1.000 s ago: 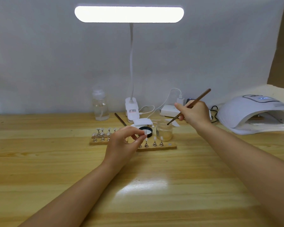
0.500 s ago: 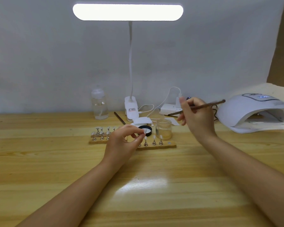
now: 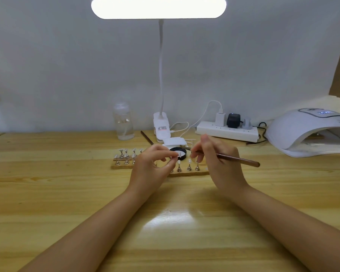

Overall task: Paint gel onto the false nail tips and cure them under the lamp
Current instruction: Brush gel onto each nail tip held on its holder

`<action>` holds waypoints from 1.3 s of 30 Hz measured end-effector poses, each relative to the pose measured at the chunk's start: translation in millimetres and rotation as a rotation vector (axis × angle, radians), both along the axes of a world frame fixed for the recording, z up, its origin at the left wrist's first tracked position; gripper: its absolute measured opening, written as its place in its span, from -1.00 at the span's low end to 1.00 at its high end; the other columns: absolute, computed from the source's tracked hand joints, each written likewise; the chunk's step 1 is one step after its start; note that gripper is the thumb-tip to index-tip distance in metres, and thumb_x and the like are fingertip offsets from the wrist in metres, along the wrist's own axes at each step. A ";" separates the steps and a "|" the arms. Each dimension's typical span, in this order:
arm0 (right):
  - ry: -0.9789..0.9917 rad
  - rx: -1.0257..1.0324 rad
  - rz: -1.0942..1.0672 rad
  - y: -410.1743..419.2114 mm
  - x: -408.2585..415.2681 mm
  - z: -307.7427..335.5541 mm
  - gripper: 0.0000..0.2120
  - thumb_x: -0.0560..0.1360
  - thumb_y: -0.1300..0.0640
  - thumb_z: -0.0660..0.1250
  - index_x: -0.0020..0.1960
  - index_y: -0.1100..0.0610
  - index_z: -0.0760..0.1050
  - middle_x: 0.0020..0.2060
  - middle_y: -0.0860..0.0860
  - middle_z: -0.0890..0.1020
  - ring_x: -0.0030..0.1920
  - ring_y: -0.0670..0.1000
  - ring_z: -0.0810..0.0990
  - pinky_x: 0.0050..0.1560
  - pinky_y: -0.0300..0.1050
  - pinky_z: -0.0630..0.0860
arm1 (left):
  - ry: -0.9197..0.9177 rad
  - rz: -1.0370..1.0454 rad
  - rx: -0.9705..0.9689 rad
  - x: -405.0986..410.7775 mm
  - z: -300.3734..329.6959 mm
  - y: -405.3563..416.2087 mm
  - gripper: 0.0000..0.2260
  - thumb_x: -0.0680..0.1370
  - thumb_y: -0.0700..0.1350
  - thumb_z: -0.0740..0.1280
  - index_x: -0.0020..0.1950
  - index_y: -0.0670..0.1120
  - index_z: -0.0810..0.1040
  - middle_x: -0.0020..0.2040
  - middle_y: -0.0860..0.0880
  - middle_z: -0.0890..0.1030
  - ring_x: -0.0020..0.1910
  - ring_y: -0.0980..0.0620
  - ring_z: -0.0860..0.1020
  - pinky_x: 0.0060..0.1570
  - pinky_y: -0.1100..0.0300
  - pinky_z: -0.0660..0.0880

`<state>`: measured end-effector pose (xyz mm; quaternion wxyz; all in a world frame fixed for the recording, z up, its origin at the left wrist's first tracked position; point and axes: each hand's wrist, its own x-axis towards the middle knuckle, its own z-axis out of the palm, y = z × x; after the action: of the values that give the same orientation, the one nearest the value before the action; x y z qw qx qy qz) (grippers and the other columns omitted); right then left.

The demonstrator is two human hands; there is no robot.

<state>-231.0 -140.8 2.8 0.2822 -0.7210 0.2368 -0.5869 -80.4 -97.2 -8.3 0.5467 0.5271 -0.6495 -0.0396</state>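
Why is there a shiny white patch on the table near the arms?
Head view: the glowing desk lamp overhead reflects off the glossy wooden table, making that glare patch; the lamp bar itself is blown out white, and the wide lens bends the edges.

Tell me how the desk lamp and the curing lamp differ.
The desk lamp is a long lit bar held high on a thin gooseneck over the table's middle; the curing lamp is a low white dome sitting on the table at far right. The desk lamp shines openly downward; the curing lamp is hollow, with an open mouth facing the person. Both are white and stand near the power strip.
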 end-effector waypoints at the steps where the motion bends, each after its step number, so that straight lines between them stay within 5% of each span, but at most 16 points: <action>1: 0.004 0.014 0.008 0.5 0.3 -0.7 -0.61 0.53 -0.04 0.12 -0.31 0.13 0.55 -0.45 -0.05 0.58 -0.45 -0.15 0.53 -0.36 -0.33 0.46 | -0.002 -0.001 0.003 0.3 -0.1 -0.4 -0.81 0.39 -0.28 0.43 -0.08 -0.02 0.62 -0.21 0.04 0.57 -0.22 0.11 0.49 -0.19 0.27 0.45; 4: -0.022 0.071 0.016 1.7 0.9 -2.7 -0.58 0.50 -0.11 0.12 -0.39 0.07 0.53 -0.55 -0.04 0.56 -0.51 -0.13 0.52 -0.41 -0.32 0.45 | 0.002 0.001 0.006 0.3 -0.3 -1.1 -0.80 0.40 -0.27 0.44 -0.10 0.02 0.61 -0.21 0.02 0.57 -0.21 0.07 0.50 -0.19 0.29 0.44; 8: -0.003 -0.048 -0.015 -0.4 0.7 -1.5 -0.64 0.57 0.06 0.13 -0.31 0.12 0.55 -0.44 -0.08 0.58 -0.43 -0.15 0.54 -0.34 -0.33 0.46 | 0.016 0.004 -0.003 0.2 -0.7 -2.0 -0.82 0.39 -0.27 0.44 -0.11 -0.02 0.63 -0.22 -0.01 0.58 -0.20 0.02 0.52 -0.19 0.24 0.45; 13: -0.001 0.023 0.019 0.4 1.4 -5.0 -0.57 0.56 -0.08 0.15 -0.41 0.04 0.53 -0.56 -0.06 0.55 -0.49 -0.14 0.54 -0.38 -0.33 0.46 | -0.004 -0.004 -0.006 0.7 -0.9 -2.8 -0.80 0.39 -0.27 0.44 -0.08 -0.01 0.62 -0.22 0.00 0.58 -0.18 0.09 0.53 -0.18 0.31 0.43; 26: 0.042 -0.055 -0.027 -1.5 0.7 -4.5 -0.65 0.55 0.05 0.13 -0.32 0.08 0.54 -0.47 -0.09 0.57 -0.41 -0.17 0.55 -0.31 -0.30 0.48 | 0.013 0.012 -0.002 0.8 -2.2 -4.0 -0.84 0.38 -0.27 0.45 -0.09 -0.07 0.66 -0.22 0.00 0.58 -0.18 0.02 0.55 -0.17 0.22 0.46; 39: 0.010 -0.028 -0.022 0.5 1.0 -3.4 -0.61 0.51 -0.10 0.10 -0.37 0.00 0.52 -0.50 -0.08 0.57 -0.41 -0.11 0.57 -0.29 -0.20 0.53 | 0.010 0.009 0.016 -1.2 -0.1 -2.0 -0.85 0.39 -0.29 0.44 -0.08 -0.11 0.66 -0.20 -0.05 0.59 -0.17 0.04 0.54 -0.16 0.24 0.46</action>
<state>-229.9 -140.3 -0.5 0.2643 -0.7253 0.2377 -0.5895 -81.5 -99.1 -8.4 0.5458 0.5340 -0.6441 -0.0451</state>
